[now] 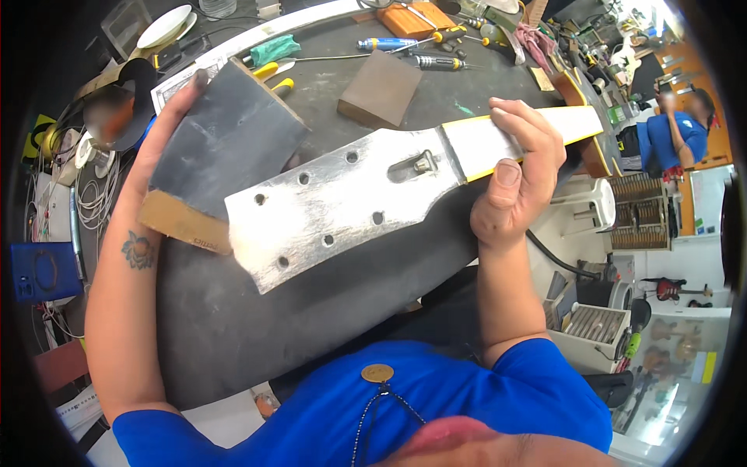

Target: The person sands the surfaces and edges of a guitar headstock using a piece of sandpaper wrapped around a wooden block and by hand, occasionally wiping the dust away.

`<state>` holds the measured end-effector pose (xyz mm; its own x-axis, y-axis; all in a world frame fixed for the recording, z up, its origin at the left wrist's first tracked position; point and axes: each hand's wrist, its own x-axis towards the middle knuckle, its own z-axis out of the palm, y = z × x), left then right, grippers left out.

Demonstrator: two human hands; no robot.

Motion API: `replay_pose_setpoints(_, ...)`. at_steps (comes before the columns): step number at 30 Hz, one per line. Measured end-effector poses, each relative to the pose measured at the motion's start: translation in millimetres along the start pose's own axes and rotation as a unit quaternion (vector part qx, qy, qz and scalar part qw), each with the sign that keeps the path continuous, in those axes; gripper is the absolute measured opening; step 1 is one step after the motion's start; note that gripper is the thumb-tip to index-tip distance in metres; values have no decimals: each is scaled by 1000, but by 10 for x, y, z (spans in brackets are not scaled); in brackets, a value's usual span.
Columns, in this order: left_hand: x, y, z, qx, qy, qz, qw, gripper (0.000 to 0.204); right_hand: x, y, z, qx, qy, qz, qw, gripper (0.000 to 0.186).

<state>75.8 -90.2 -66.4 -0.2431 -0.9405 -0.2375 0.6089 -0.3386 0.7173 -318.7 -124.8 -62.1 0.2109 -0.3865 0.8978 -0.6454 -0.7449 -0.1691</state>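
Observation:
A dark grey sanding block [222, 132] with tan edges is held by my left hand [171, 121], fingers along its far side. My right hand [517, 171] is wrapped around a guitar neck [572, 124] with a pale surface and yellow edging. Its headstock [327, 202] faces up, scuffed silvery-white, with several tuner holes and an open slot holding a metal fitting [424, 162]. The headstock's end overlaps the lower part of the sanding block in this view; whether they touch I cannot tell.
A brown block [377, 86], screwdrivers [385, 43] and yellow-handled tools lie on the dark bench [311, 311]. Cables [93, 194] crowd the left. At right are a white stool [591, 201], a slotted box [591, 327] and a person in blue [669, 144].

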Motion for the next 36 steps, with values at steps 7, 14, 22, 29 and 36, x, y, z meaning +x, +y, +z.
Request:
replay_pose_setpoints(7, 36, -22, -15, -84, -96, -68, 989, 74, -17, 20, 6, 13, 5, -1, 1000, 47)
replay_pose_setpoints(14, 60, -9, -110, -10, -5, -14, 1000, 56, -22, -18, -24, 0, 8, -17, 1000, 43)
replay_pose_setpoints(22, 23, -15, 49, 88, 32, 9, 996, 64, 151, -555, -244, 61, -91, 62, 992, 35)
replay_pose_setpoints(29, 65, 5, 24, 86, 0, 6, 996, 63, 214, -734, -229, 18, -190, -19, 981, 35)
replay_pose_setpoints(36, 72, -23, 16, 116, 14, 24, 993, 68, 312, -748, -328, 72, -252, 14, 965, 35)
